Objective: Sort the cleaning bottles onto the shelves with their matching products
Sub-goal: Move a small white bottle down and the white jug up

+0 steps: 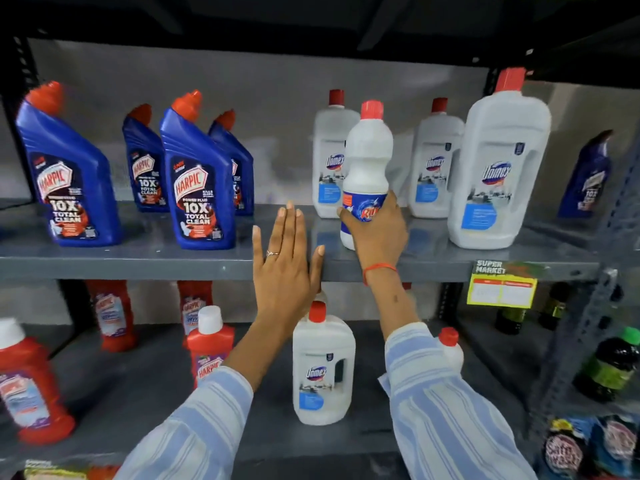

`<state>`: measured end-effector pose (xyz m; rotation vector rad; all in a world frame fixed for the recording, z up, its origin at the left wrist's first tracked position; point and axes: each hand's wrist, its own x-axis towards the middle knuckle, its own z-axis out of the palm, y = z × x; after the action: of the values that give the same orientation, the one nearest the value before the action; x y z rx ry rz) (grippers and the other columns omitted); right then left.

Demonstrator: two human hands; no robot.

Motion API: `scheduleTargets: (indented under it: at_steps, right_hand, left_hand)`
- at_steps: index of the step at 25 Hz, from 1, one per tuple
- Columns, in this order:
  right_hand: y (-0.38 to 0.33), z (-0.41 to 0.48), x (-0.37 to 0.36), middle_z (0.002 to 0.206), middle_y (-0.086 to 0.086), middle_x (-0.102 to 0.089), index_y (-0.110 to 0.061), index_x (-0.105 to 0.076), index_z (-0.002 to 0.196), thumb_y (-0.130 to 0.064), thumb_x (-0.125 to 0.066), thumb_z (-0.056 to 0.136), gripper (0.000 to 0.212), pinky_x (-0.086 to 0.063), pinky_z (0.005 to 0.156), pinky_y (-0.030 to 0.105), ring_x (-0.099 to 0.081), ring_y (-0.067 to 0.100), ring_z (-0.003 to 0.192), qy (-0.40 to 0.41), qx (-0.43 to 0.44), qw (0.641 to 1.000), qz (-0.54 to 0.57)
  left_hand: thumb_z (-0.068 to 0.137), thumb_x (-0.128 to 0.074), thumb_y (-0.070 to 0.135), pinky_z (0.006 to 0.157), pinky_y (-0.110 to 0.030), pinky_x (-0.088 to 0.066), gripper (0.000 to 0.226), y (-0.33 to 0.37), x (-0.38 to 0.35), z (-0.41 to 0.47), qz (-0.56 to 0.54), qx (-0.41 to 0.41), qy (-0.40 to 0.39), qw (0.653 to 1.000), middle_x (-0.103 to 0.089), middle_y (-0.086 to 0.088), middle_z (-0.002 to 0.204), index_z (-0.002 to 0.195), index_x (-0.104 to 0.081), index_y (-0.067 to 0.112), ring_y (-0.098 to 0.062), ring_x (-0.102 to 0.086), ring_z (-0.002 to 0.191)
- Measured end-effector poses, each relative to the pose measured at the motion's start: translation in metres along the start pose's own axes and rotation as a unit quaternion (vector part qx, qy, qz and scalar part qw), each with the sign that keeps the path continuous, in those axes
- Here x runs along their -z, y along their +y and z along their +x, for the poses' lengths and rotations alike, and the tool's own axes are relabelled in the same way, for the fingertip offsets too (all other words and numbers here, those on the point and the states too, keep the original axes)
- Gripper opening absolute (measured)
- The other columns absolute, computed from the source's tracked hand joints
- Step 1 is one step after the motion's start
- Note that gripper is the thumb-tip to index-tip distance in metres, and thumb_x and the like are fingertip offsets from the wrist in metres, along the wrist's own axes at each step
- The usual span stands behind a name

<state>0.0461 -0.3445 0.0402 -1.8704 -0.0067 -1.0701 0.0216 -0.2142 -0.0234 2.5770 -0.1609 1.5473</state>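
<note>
My right hand (379, 233) grips a white Rin bottle (367, 157) with a red cap around its blue label, its base at the upper shelf (173, 261), among white Domex bottles (498, 168). My left hand (285, 261) is flat and open against the shelf's front edge, holding nothing. Blue Harpic bottles (199, 181) stand on the left of the same shelf. On the lower shelf stand a white Domex bottle (322, 368) and red Harpic bottles (211, 348). A small white bottle (450, 351) with a red cap is partly hidden behind my right sleeve.
A lone blue Harpic bottle (587, 178) stands at the far right of the upper shelf. A yellow price tag (502, 289) hangs on the shelf edge. Dark green-capped bottles (613, 368) fill the neighbouring rack at right. Metal uprights (588, 306) frame the bay.
</note>
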Motion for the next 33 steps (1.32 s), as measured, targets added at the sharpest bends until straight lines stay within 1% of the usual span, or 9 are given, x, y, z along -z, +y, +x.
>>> scheduleTargets:
  at_steps: [6,7,11,15,18,22,27,31,33]
  right_hand:
    - [-0.011,-0.062,0.053,0.120,0.002,-0.063,-0.016,-0.046,0.128,-0.042,-0.080,0.064,0.078,-0.042,0.079,0.004,-0.061,0.012,0.103,0.036,0.040,0.996,0.078]
    - [-0.008,-0.073,0.060,0.120,0.003,-0.063,-0.014,-0.047,0.128,-0.040,-0.081,0.064,0.077,-0.044,0.081,0.003,-0.060,0.012,0.102,0.038,0.049,0.994,0.092]
    - [0.040,-0.129,0.067,0.121,0.007,-0.063,-0.011,-0.048,0.125,-0.031,-0.084,0.062,0.075,-0.053,0.088,0.020,-0.061,0.015,0.105,0.013,0.023,0.994,0.109]
    - [0.122,-0.179,0.051,0.120,-0.001,-0.059,-0.012,-0.046,0.123,-0.025,-0.087,0.057,0.079,-0.047,0.092,0.019,-0.055,0.007,0.107,-0.033,-0.088,0.995,0.040]
    - [0.178,-0.198,0.036,0.126,0.008,-0.059,-0.015,-0.043,0.125,-0.021,-0.086,0.059,0.079,-0.051,0.096,0.042,-0.057,0.026,0.115,-0.065,-0.180,0.981,0.014]
    - [0.216,-0.193,0.016,0.128,0.014,-0.056,-0.010,-0.040,0.127,-0.017,-0.085,0.061,0.080,-0.049,0.097,0.043,-0.055,0.032,0.116,-0.076,-0.227,0.971,-0.010]
    - [0.241,-0.194,0.001,0.129,0.011,-0.055,-0.014,-0.039,0.128,-0.016,-0.084,0.062,0.079,-0.046,0.096,0.039,-0.054,0.029,0.117,-0.108,-0.262,0.959,-0.008]
    - [0.248,-0.202,-0.004,0.131,0.015,-0.054,-0.009,-0.039,0.129,-0.013,-0.084,0.062,0.080,-0.043,0.096,0.035,-0.053,0.032,0.119,-0.101,-0.272,0.957,-0.009]
    - [0.251,-0.205,-0.005,0.133,0.015,-0.052,-0.009,-0.037,0.131,-0.013,-0.083,0.063,0.082,-0.043,0.099,0.038,-0.052,0.032,0.121,-0.117,-0.270,0.956,-0.016]
  left_hand:
    - [0.098,-0.030,0.040,0.117,-0.044,-0.001,0.061,0.014,-0.001,-0.035,-0.038,0.028,0.004,0.999,-0.017,-0.010,0.156,0.147,-0.020,0.006,-0.017,-0.010,0.144]
    - [0.097,-0.033,0.038,0.117,-0.044,0.000,0.061,0.016,-0.001,-0.050,-0.048,0.029,0.003,0.998,-0.014,-0.009,0.156,0.147,-0.019,0.006,-0.017,-0.008,0.144]
    - [0.097,-0.027,0.038,0.117,-0.044,-0.004,0.059,0.009,-0.019,-0.124,-0.074,0.049,-0.041,0.995,-0.013,-0.008,0.155,0.147,-0.017,0.006,-0.017,-0.006,0.144]
    - [0.095,-0.028,0.044,0.116,-0.044,-0.006,0.065,-0.013,-0.060,-0.195,-0.080,0.075,-0.177,0.978,-0.016,-0.010,0.155,0.147,-0.020,0.007,-0.022,-0.012,0.144]
    - [0.094,-0.026,0.048,0.116,-0.040,-0.001,0.067,-0.035,-0.089,-0.236,-0.068,0.072,-0.298,0.949,-0.015,-0.009,0.155,0.147,-0.021,0.007,-0.022,-0.015,0.143]
    - [0.096,-0.012,0.050,0.114,-0.035,0.003,0.069,-0.052,-0.115,-0.259,-0.058,0.085,-0.414,0.905,-0.029,-0.013,0.151,0.141,-0.034,0.003,-0.024,-0.029,0.138]
    - [0.096,0.000,0.051,0.109,-0.039,-0.012,0.080,-0.061,-0.132,-0.278,-0.051,0.101,-0.454,0.884,-0.052,-0.013,0.136,0.129,-0.052,0.000,-0.024,-0.050,0.125]
    - [0.095,0.003,0.051,0.105,-0.047,-0.033,0.082,-0.062,-0.138,-0.280,-0.039,0.108,-0.444,0.889,-0.055,-0.011,0.134,0.128,-0.054,0.001,-0.023,-0.052,0.123]
    - [0.096,0.002,0.050,0.102,-0.049,-0.035,0.081,-0.063,-0.138,-0.280,-0.038,0.110,-0.445,0.888,-0.056,-0.012,0.133,0.127,-0.054,0.000,-0.024,-0.053,0.122]
